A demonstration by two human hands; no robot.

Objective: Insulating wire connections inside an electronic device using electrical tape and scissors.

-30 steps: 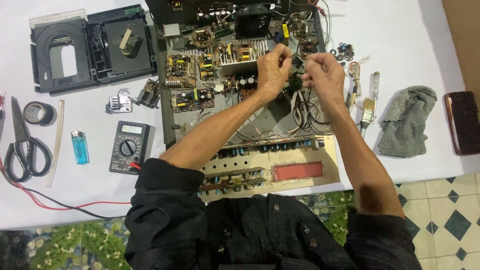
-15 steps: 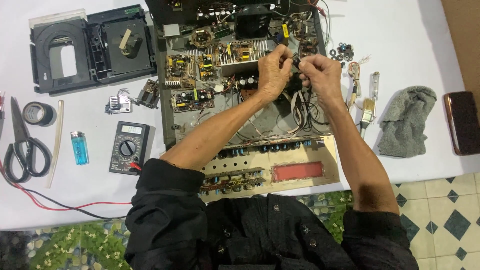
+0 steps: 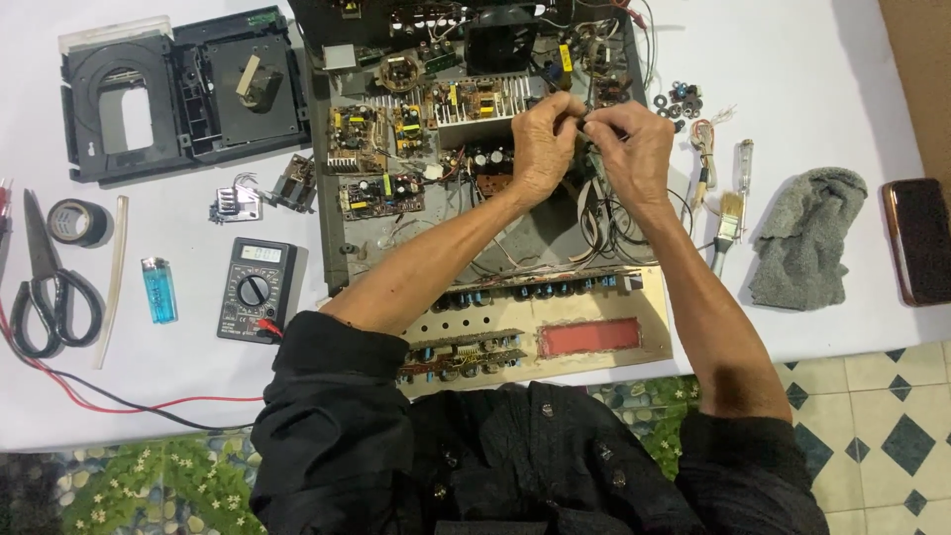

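Note:
An opened electronic chassis with several circuit boards and loose wires lies on a white table. My left hand and my right hand meet above its middle. Their fingertips are pinched together on a small dark part or wire; what it is exactly is too small to tell. A gold front panel with a red window lies at the near edge, below my forearms.
Left of the chassis lie a black multimeter with red and black leads, a blue lighter, scissors, a tape roll and a black disc drive. To the right are a brush, a screwdriver, a grey rag and a phone.
Both hands have drawn closer together, fingertips now touching over the chassis. Nothing else on the table has moved.

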